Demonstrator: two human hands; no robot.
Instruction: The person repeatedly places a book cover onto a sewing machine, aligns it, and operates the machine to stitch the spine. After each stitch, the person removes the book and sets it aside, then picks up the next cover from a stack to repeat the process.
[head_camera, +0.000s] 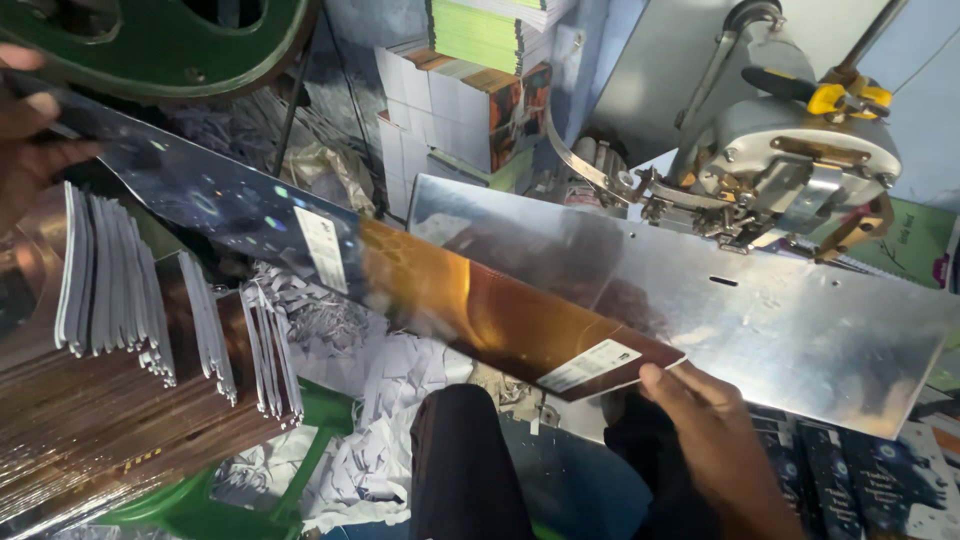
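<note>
A long glossy cover sheet (440, 290), silvery blue at the left and brown-orange at the right with white label patches, stretches diagonally across the view. My left hand (25, 140) grips its upper left end at the frame's edge. My right hand (705, 425) pinches its lower right corner, near the front of a tilted shiny metal plate (760, 320). The sheet lies partly over that plate. Above the plate's far side sits the head of a stitching machine (790, 170) with a yellow-tipped lever.
A fanned stack of folded booklets (130, 340) lies at the lower left on a green surface. Paper trimmings (390, 400) pile up in the middle. Stacks of printed books (470, 100) stand behind. Dark printed covers (880, 480) lie at the lower right. My dark-clothed knee (465, 460) is below.
</note>
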